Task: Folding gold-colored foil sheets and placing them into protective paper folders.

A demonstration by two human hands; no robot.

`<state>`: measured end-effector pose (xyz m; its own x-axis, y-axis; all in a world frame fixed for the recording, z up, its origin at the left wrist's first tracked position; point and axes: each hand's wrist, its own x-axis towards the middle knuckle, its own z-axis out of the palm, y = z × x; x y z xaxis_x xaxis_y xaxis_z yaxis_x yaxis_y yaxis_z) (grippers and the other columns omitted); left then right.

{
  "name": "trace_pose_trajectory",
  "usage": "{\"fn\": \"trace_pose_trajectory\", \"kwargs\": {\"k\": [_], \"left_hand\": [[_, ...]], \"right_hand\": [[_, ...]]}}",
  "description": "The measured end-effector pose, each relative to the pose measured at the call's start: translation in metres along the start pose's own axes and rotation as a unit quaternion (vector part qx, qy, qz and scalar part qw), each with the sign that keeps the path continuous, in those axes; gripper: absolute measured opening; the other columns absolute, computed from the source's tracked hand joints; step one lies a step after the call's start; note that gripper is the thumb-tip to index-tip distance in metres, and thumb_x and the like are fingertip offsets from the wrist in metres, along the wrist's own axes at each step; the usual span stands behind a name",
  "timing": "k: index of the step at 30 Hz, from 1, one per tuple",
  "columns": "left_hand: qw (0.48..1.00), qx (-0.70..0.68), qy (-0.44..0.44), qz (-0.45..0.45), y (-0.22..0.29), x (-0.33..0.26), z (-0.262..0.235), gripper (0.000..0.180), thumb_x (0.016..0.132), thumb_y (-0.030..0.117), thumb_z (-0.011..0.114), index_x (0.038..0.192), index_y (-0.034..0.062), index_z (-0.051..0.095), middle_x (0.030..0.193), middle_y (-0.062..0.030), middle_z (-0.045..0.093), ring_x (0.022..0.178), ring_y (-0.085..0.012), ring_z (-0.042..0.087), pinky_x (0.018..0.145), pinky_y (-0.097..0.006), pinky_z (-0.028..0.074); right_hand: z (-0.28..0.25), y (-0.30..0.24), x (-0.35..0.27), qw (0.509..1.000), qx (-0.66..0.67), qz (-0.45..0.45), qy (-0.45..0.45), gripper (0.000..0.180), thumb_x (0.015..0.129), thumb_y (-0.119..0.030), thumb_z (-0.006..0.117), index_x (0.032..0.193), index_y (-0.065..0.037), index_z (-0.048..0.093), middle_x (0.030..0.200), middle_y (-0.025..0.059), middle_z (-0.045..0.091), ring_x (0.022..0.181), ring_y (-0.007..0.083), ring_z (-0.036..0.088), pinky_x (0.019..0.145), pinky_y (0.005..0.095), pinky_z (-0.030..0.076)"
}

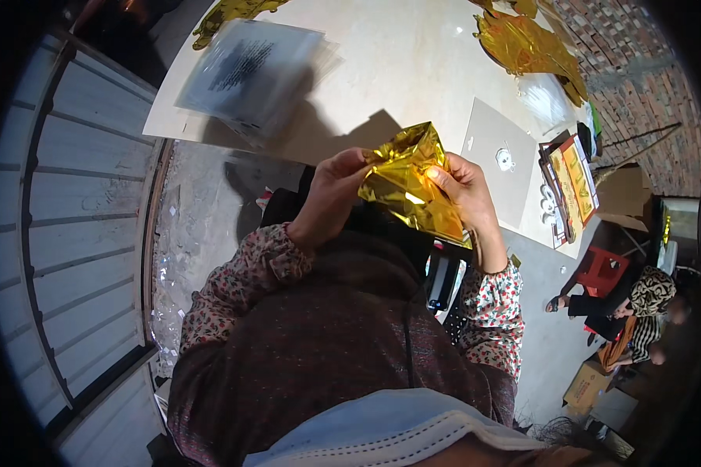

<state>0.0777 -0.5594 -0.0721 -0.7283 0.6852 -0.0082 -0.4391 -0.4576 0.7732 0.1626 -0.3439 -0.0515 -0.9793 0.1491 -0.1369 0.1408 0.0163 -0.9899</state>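
Between my two hands, above my lap and in front of the table edge, is a crinkled, folded piece of shiny gold foil [409,191]. My left hand [333,187] pinches its left edge between thumb and fingers. On the other side, my right hand [467,191] grips the upper right part, its thumb lying on top of the foil. The foil's lower corner hangs near my right wrist. Its underside and the fingertips behind it are hidden.
On the pale table [397,62] lie a stack of clear plastic bags [249,74], more flat gold foil [530,47], a grey card [502,159] and printed cards [572,187]. A ribbed metal door [86,202] stands left. Two people [639,311] sit far right near a red stool [602,268].
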Motion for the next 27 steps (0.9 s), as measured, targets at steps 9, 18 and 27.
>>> {"fn": "trace_pose_trajectory", "kwargs": {"k": [9, 18, 27], "left_hand": [[0.989, -0.112, 0.018, -0.097, 0.026, 0.009, -0.007, 0.034, 0.103, 0.028, 0.055, 0.125, 0.0032, 0.054, 0.114, -0.0051, 0.065, 0.103, -0.0115, 0.059, 0.089, -0.027, 0.047], [0.981, 0.119, 0.111, 0.105, -0.024, 0.004, 0.004, 0.021, 0.097, 0.004, 0.06, 0.117, -0.0018, 0.062, 0.107, -0.0047, 0.069, 0.095, -0.0095, 0.064, 0.086, -0.024, 0.052], [0.99, 0.084, 0.117, 0.004, -0.007, 0.006, -0.001, 0.019, 0.098, 0.015, 0.06, 0.109, -0.0009, 0.065, 0.094, -0.0001, 0.065, 0.081, -0.006, 0.057, 0.073, -0.023, 0.047]], "right_hand": [[0.003, 0.008, 0.0, 0.996, 0.044, -0.019, 0.078, 0.014, 0.098, -0.013, 0.062, 0.097, 0.0, 0.067, 0.081, -0.003, 0.066, 0.067, 0.0033, 0.055, 0.06, 0.0202, 0.045], [0.018, 0.002, -0.008, 0.993, 0.058, 0.036, 0.101, 0.013, 0.097, -0.014, 0.066, 0.098, -0.002, 0.068, 0.082, -0.0043, 0.065, 0.068, 0.003, 0.052, 0.059, 0.0198, 0.041], [0.018, -0.002, -0.002, 0.986, 0.148, 0.064, 0.048, 0.02, 0.098, -0.015, 0.063, 0.109, 0.002, 0.067, 0.095, 0.0054, 0.071, 0.079, 0.0088, 0.064, 0.074, 0.0246, 0.053]]}}
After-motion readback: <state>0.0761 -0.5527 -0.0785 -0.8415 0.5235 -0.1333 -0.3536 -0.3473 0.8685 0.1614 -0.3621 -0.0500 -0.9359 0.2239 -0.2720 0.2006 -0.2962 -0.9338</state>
